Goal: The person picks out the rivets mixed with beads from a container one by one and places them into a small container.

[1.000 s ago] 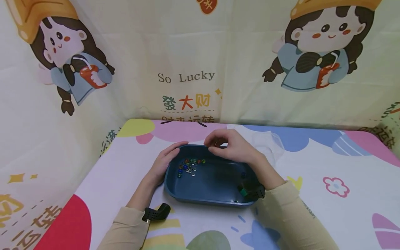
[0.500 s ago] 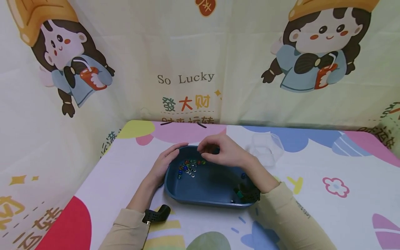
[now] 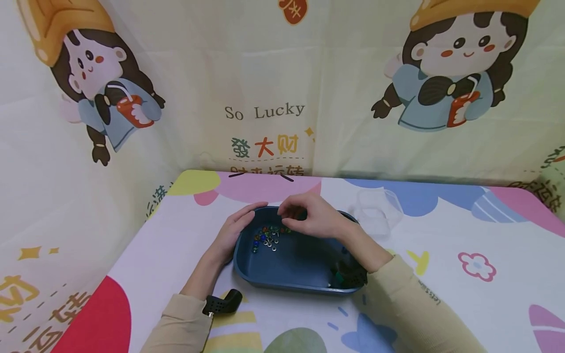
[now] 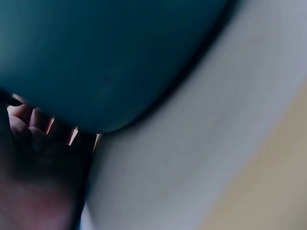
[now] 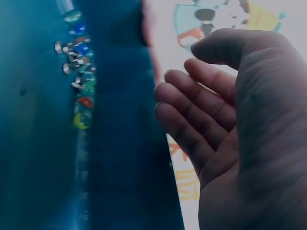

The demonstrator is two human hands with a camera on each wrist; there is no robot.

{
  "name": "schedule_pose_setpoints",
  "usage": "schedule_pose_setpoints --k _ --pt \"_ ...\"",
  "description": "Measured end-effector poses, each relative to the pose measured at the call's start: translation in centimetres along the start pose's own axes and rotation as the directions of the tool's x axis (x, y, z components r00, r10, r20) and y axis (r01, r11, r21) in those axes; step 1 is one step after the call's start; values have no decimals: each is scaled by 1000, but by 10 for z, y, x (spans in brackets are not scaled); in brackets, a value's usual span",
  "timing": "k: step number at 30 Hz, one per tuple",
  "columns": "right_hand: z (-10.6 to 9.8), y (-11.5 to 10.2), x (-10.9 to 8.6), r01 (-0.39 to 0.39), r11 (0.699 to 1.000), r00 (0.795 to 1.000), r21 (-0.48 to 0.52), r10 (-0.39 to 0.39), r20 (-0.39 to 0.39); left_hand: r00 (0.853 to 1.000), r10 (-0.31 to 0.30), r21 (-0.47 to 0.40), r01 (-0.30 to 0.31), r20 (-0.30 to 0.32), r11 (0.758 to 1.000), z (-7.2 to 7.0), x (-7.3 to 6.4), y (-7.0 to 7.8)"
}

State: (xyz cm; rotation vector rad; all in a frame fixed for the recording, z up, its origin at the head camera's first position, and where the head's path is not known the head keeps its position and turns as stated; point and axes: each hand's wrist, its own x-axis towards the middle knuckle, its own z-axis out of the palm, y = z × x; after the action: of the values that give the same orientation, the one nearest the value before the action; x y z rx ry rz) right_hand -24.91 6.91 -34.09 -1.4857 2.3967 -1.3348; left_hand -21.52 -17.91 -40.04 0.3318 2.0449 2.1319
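A dark blue tray (image 3: 287, 288) sits on the table. Several coloured glass marbles (image 3: 257, 244) and small silvery ring-ended metal pieces (image 3: 268, 242) lie at its left end. My left hand (image 3: 231, 230) rests against the left side of the tray, fingers stretched along the outer wall and thumb at the rim. Over the tray's far side hovers my right hand (image 3: 311, 215), fingers bent. In the right wrist view its thumb and fingers stand apart with nothing between them, and the row of marbles (image 5: 86, 91) lies left of the fingertips.
A clear plastic box (image 3: 377, 213) stands behind the tray to the right. Dark wrist cameras sit on both wrists, the right one (image 3: 348, 275) overlapping the tray's near right corner. A printed cloth (image 3: 344, 132) hangs behind the table.
My right hand has moved left and slightly down, from the tray's far rim to over its inside near the marbles. My left hand has stayed on the tray.
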Motion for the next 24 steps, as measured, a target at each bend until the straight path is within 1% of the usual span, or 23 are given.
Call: schedule_pose_setpoints --k 4,7,15,20,24 --pt "6 0 2 4 1000 999 -29 -2 50 1000 -4 -14 4 6 1000 0 -1 -1" --pt "10 0 4 -4 998 996 -60 9 86 1000 3 -20 -3 12 1000 -1 -1 -1" --pt "16 3 4 -34 996 989 -86 46 143 1000 2 -27 -1 9 1000 0 0 0" --pt "19 5 5 -61 994 981 -91 76 180 1000 10 -15 -9 13 1000 0 1 -1" --pt "23 7 6 -85 991 970 -100 105 220 1000 6 -4 -6 11 1000 0 1 -1"
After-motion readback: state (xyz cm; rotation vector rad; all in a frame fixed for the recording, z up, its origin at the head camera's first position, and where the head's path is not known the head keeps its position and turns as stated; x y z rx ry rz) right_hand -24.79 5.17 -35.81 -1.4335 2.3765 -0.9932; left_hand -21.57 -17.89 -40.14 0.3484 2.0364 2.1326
